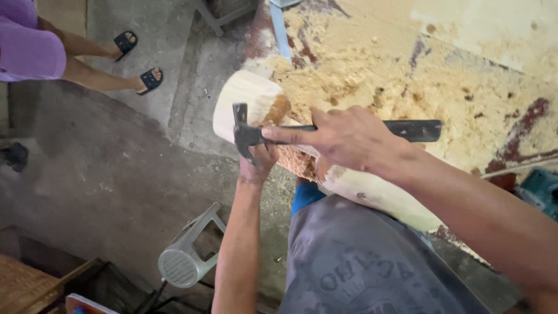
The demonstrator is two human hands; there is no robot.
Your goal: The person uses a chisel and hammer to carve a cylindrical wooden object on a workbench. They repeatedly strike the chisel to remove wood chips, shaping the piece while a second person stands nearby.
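Your right hand [349,139] is wrapped around the claw hammer [247,135], forefinger along the handle; your left hand [256,166] grips under the pale wood block [250,96] at the sawdust-covered workbench's [453,75] edge. Keep strikes short, fingers clear.

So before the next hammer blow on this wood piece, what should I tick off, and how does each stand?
1. Right hand grips the hammer: ok.
2. Left hand clear of the hammer head: not ok, it sits right beneath it.
3. Wood piece resting on the bench: ok, though one end overhangs.
4. What the left hand holds: cannot tell.
5. Bystander's feet away from the work: ok.
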